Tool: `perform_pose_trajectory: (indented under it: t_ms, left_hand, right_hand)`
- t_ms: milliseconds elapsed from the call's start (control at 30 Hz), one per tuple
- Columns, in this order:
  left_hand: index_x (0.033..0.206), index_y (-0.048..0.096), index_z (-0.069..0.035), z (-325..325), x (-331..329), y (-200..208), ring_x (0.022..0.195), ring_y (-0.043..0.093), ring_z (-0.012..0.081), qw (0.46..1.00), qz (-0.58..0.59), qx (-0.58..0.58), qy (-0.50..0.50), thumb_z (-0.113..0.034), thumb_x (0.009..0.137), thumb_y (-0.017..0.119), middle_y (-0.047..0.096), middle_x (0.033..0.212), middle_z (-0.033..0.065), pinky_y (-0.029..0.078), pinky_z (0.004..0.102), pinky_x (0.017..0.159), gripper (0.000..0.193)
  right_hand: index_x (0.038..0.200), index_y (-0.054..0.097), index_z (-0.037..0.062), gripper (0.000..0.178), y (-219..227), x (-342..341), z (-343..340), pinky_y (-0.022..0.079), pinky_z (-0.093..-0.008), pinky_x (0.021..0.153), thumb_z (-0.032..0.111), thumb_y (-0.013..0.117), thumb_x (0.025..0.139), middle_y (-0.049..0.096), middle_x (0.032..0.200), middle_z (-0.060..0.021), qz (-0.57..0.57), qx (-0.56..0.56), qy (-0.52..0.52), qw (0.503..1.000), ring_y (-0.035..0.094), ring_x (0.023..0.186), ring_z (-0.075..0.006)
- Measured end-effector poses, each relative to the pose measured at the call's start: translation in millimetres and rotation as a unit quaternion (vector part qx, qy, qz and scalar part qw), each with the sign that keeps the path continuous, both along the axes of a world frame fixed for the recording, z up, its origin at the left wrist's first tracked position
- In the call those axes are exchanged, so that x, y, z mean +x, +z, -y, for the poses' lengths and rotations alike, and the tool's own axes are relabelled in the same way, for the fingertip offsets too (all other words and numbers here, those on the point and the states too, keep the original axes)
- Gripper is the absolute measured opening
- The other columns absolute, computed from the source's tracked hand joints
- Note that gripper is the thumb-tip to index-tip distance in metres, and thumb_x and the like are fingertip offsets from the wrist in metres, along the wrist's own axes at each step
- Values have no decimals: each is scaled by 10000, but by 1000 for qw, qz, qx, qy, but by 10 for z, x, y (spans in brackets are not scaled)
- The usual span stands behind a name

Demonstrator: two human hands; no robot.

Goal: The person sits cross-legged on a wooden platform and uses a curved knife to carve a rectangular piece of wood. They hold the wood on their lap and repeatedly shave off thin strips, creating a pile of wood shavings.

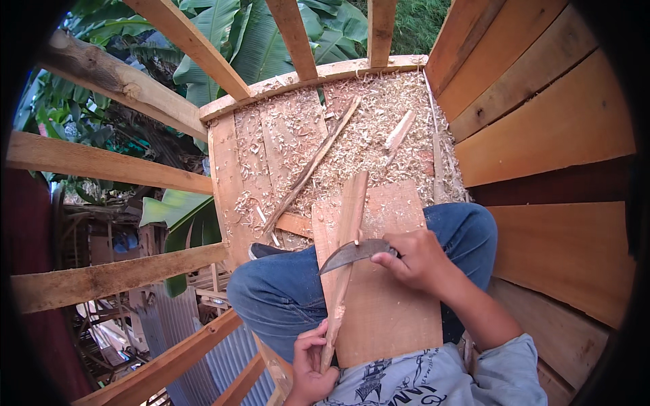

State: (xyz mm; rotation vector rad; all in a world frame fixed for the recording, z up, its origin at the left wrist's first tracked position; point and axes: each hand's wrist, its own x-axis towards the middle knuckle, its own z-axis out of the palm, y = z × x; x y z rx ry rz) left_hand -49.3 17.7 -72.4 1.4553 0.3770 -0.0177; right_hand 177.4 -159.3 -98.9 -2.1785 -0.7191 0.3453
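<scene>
Stick (344, 250) runs from lower centre of the frame up toward the middle, lying lengthwise on the board (393, 298) across your lap. At far left are rough rails (101, 277) with banana leaves (176, 210) and metal sheeting behind them. Low in the frame, left of centre, your left hand (310, 369) has its fingers closed round the stick's near end, apparently to pin it so it cannot slide or roll. The board seems to give the stick firm backing and to shield your jeans (284, 291). Further right, at centre, your right hand (418, 260) is wrapped tight about the handle of a curved knife (352, 254), whose blade lies crosswise on the stick, pointing to the frame's left. Above, the plank floor (271, 149) is thick with shavings (365, 135), with a long stick and a short offcut lying among them. Plank walling (542, 122) fills the right side.
</scene>
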Motion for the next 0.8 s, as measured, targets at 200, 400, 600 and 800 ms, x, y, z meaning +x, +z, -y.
perform_pose_trajectory:
  t_ms: [200,400,600,800]
  left_hand:
    - [1132,372,-35,-1,-42,-25,1329,385,289,1000,-2,-31,5,62,601,513,408,1290,188,254,427,1126,559]
    - [1127,375,-39,-29,-30,-18,1317,395,286,1000,-3,-16,9,56,589,519,406,1281,181,251,432,1129,565]
    - [1125,377,-42,-10,-11,-4,1310,399,288,1000,-10,6,12,49,576,520,409,1285,181,251,432,1126,575]
    - [1125,375,-45,4,-42,-5,1304,402,283,1000,-15,-20,15,52,572,511,409,1275,166,252,422,1120,577]
  right_hand:
    - [708,612,29,397,126,-318,-94,468,-420,494,383,641,886,575,566,-154,27,-19,125,992,612,537,-341]
    - [657,614,35,493,13,-80,-51,495,-420,498,471,616,889,589,545,-157,-5,-19,14,1000,627,528,-334]
    - [668,625,38,487,-42,-119,-47,489,-424,516,474,614,887,596,562,-166,-8,2,47,999,618,531,-345]
    - [718,618,13,438,74,-306,-73,482,-411,526,423,640,872,582,609,-186,2,-25,90,996,624,603,-371]
